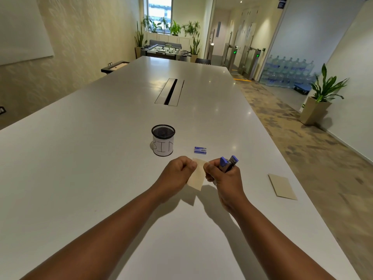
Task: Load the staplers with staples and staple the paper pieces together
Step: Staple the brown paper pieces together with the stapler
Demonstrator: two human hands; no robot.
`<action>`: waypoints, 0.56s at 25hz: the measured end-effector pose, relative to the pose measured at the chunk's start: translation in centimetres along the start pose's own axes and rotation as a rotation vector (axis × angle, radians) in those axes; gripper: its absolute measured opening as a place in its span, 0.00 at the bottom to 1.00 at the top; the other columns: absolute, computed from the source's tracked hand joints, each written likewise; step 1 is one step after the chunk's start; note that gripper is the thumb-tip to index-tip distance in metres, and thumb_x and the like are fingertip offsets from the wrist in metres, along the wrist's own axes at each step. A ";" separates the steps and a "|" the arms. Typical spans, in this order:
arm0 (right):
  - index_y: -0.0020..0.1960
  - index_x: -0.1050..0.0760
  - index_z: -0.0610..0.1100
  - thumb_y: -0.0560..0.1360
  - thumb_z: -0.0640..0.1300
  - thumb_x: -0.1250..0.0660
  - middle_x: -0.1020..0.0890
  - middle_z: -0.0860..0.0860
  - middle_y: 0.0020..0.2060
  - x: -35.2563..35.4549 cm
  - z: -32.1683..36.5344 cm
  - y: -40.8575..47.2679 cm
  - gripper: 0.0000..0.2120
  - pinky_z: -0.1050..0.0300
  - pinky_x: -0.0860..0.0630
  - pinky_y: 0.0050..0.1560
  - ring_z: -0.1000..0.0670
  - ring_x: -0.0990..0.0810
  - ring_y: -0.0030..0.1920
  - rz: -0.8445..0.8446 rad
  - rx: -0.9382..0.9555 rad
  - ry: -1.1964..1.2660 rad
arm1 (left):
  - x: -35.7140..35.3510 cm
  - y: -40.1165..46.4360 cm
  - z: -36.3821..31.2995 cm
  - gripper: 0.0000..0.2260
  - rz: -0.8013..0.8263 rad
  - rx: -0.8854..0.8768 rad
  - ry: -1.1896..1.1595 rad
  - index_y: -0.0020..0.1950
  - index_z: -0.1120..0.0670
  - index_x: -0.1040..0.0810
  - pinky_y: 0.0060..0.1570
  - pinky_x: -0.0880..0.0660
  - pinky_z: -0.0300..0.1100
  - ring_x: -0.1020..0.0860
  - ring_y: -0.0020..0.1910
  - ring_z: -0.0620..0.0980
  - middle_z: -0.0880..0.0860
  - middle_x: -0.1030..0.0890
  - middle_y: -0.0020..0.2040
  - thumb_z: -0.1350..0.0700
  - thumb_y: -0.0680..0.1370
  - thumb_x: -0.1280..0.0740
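A small beige paper piece hangs above the white table, held between both hands. My left hand pinches its upper left edge. My right hand grips a blue and silver stapler and also touches the paper's upper right edge with its fingertips. The stapler's blue ends stick up out of the fist. A small blue staple box lies on the table just beyond the hands. Another beige paper piece lies flat to the right.
A black mesh cup with a white label reading BIN stands beyond my left hand. A cable slot sits in the table's middle. The table's right edge runs close past the flat paper, with carpeted floor beyond.
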State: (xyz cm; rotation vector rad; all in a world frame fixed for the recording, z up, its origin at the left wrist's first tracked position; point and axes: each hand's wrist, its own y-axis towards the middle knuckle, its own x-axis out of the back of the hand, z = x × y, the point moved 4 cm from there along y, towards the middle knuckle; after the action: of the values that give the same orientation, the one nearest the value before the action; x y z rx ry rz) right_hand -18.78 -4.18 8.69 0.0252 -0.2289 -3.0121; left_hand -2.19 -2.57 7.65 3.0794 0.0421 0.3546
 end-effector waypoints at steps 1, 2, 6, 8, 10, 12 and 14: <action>0.37 0.19 0.45 0.76 0.38 0.29 0.18 0.48 0.32 0.1 0.0 0.1 0.09 0.62 0.23 0.37 0.53 0.22 0.33 -0.010 0.002 -0.002 | -0.2 -0.1 0.2 0.10 0.051 0.045 -0.076 0.52 0.55 0.22 0.46 0.20 0.47 0.18 0.44 0.49 0.55 0.15 0.46 0.51 0.84 0.38; 0.36 0.19 0.45 0.76 0.38 0.29 0.18 0.48 0.32 0.2 0.0 0.1 0.10 0.62 0.23 0.37 0.53 0.22 0.33 -0.017 0.003 -0.006 | -0.2 -0.1 0.4 0.09 0.075 0.073 -0.102 0.54 0.56 0.22 0.49 0.20 0.47 0.18 0.46 0.50 0.57 0.15 0.50 0.53 0.85 0.39; 0.35 0.19 0.45 0.76 0.37 0.29 0.18 0.49 0.31 0.1 0.0 0.2 0.11 0.64 0.23 0.36 0.54 0.22 0.33 -0.023 0.007 0.000 | -0.1 0.0 0.4 0.11 0.015 -0.006 0.187 0.50 0.54 0.25 0.43 0.27 0.46 0.24 0.40 0.49 0.55 0.19 0.42 0.50 0.85 0.41; 0.36 0.19 0.43 0.76 0.37 0.29 0.18 0.49 0.32 0.1 0.1 0.3 0.10 0.64 0.23 0.36 0.54 0.22 0.33 -0.033 0.012 0.016 | 0.0 0.1 0.2 0.14 -0.049 -0.083 0.331 0.43 0.53 0.28 0.37 0.31 0.44 0.27 0.35 0.48 0.50 0.23 0.37 0.48 0.85 0.42; 0.36 0.18 0.43 0.77 0.37 0.29 0.17 0.48 0.32 0.3 0.1 0.4 0.10 0.63 0.23 0.37 0.53 0.21 0.34 -0.042 0.010 0.023 | 0.0 0.1 0.0 0.16 -0.109 -0.131 0.391 0.39 0.52 0.30 0.33 0.34 0.43 0.29 0.33 0.47 0.48 0.25 0.34 0.47 0.84 0.41; 0.36 0.17 0.47 0.77 0.38 0.29 0.17 0.49 0.33 0.4 0.0 0.5 0.11 0.63 0.23 0.37 0.54 0.20 0.34 -0.051 0.001 0.033 | 0.1 0.1 0.0 0.20 -0.153 -0.170 0.402 0.36 0.53 0.31 0.32 0.35 0.44 0.31 0.30 0.47 0.48 0.27 0.31 0.43 0.83 0.41; 0.36 0.16 0.48 0.77 0.39 0.29 0.16 0.50 0.33 0.5 -0.1 0.5 0.11 0.63 0.23 0.36 0.54 0.20 0.34 -0.055 -0.006 0.046 | 0.3 0.1 0.0 0.24 -0.171 -0.186 0.394 0.33 0.54 0.33 0.30 0.37 0.42 0.34 0.28 0.45 0.48 0.30 0.29 0.38 0.81 0.41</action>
State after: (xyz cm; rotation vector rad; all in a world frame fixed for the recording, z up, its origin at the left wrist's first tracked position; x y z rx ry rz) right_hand -19.25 -4.77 8.62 0.1013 -0.2185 -3.0631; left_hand -1.95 -2.66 7.75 2.7501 0.2662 0.8908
